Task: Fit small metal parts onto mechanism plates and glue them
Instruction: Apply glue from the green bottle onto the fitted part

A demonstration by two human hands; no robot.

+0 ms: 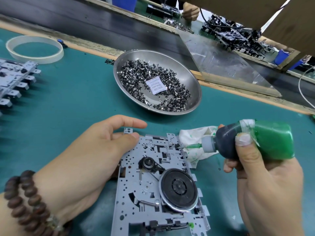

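A grey metal plate (153, 184) with a black flywheel (179, 189) and a small belt pulley (148, 162) lay flat on the green table (68, 99), close to the person. The left hand (95, 150) steadied the plate's upper left edge, thumb pressed on its corner and forefinger stretched out straight beyond it. The right hand (260, 176) was wrapped around a green glue bottle (252, 140), held on its side with the nozzle tip touching the plate's upper right edge. A stained white rag (196, 138) lay beneath the nozzle, just beside the plate. Farther off, a steel bowl (187, 72) held a heap of small metal parts (136, 74) and a white paper packet (156, 85). More plates (13, 79) were stacked at the left, near a white ring (34, 48).
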